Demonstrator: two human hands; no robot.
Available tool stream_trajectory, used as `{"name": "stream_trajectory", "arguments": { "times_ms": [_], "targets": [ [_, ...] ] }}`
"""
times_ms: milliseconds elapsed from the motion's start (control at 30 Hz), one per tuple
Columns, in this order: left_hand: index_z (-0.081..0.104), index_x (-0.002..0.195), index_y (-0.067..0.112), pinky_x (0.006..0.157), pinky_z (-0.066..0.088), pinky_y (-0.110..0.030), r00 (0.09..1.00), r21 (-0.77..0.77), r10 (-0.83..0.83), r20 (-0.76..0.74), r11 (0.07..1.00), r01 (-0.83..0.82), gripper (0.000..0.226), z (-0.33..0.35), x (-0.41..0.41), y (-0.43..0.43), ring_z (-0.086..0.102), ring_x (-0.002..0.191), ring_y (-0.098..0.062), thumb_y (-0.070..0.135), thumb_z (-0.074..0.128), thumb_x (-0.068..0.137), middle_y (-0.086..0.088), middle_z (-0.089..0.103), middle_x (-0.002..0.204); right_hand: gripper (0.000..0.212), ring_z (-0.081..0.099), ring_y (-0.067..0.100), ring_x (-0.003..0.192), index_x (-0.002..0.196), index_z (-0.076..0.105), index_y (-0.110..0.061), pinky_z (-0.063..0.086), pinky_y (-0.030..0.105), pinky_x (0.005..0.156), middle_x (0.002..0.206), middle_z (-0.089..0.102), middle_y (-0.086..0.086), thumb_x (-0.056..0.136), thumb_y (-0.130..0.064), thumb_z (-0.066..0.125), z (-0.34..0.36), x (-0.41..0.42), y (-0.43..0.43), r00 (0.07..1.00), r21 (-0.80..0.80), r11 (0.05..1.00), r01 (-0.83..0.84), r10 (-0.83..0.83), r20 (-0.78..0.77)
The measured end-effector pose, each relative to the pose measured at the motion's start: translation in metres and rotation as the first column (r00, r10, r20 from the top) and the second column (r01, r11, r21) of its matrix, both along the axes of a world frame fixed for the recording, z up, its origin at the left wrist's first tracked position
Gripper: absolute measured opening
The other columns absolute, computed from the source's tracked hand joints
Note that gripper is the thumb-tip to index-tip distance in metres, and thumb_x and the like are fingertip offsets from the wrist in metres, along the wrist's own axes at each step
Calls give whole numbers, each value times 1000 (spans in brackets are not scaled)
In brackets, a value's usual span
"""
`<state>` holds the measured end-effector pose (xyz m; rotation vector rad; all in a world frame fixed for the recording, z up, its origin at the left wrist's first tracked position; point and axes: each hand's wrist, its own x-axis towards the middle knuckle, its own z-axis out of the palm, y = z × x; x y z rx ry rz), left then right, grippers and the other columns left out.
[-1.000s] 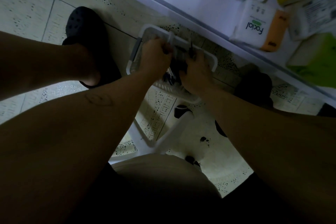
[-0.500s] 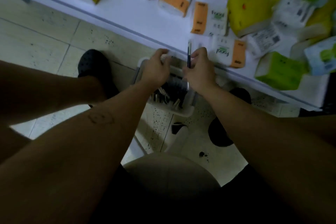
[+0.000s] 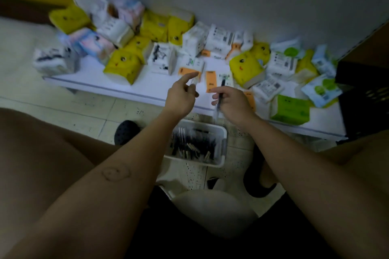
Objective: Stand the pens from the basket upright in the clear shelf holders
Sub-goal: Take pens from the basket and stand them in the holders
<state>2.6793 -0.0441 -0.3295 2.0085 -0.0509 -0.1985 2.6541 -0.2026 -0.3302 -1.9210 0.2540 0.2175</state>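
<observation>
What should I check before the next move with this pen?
1. Pen gripped by right hand: ok.
2. Pen lifted clear of basket: ok.
3. Left hand free: cannot tell, index finger extended, fingertips blurred.
4. Clear holders in sight: not ok, none visible.
5. Shelf space ahead: not ok, crowded with tissue packs.
6. More pens in basket: ok.

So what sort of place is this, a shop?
Probably a small shop or stockroom: a low white shelf heaped with tissue packs, a tiled floor, and a basket of pens on it; the right hand holds one pen.
</observation>
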Motion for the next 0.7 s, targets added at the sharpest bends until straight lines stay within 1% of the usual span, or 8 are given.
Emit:
{"name": "stream_trajectory", "arguments": {
  "times_ms": [133,200,267,367,467,533,600,700],
  "targets": [
    [49,137,28,53,52,-25,998,-89,-21,56,996,26,38,38,1,0,61,60,-14,17,43,101,-6,65,86,24,68,26,73,105,61,-8,58,37,69,88,66,14,84,1,68,33,-8,1,997,-49,998,-37,40,70],
    [53,129,27,60,56,-34,996,-148,-40,77,988,51,33,57,-1,-4,67,64,-18,14,44,100,-12,66,90,12,64,19,53,101,61,-3,55,31,55,73,65,9,93,-11,62,52,-10,2,993,-10,1000,-8,9,122],
    [55,121,28,65,58,-40,994,-190,-39,99,980,57,30,76,-2,-7,70,70,-23,12,47,98,-16,66,93,28,51,9,41,90,65,3,43,21,47,55,56,2,96,-23,57,69,-10,0,976,-121,992,35,-8,217],
    [57,115,25,69,60,-45,986,-227,-11,168,973,50,27,105,-2,-10,71,75,-21,9,51,95,-13,67,89,44,43,20,50,60,56,-2,39,30,55,50,37,6,94,-30,61,95,-10,-5,932,-296,954,50,62,356],
    [59,110,25,71,59,-47,970,-242,-9,244,968,70,26,140,-3,-13,72,76,-19,6,57,92,-10,67,86,44,53,26,65,50,51,-21,46,37,67,64,47,11,92,-28,63,127,-10,-10,913,-346,938,25,119,390],
    [61,106,26,71,59,-48,952,-229,-12,305,970,85,27,165,-5,-17,71,74,-19,6,63,88,-5,65,85,35,65,23,73,58,58,-37,53,41,76,78,60,5,90,-25,66,152,-12,-12,902,-284,958,33,93,422],
    [63,105,27,70,59,-47,932,-211,-30,361,971,113,30,192,-8,-22,70,74,-23,7,68,84,-4,64,89,22,70,27,72,80,65,-34,57,48,77,87,65,4,88,-14,67,178,-17,-13,887,-137,989,54,16,462],
    [63,108,21,66,59,-46,899,-220,-67,434,959,178,32,233,-17,-31,69,77,-30,3,70,83,-12,62,94,59,71,28,68,134,48,-31,60,42,68,92,62,5,87,1,65,217,-26,-17,846,0,999,44,-38,531]
  ]
}}
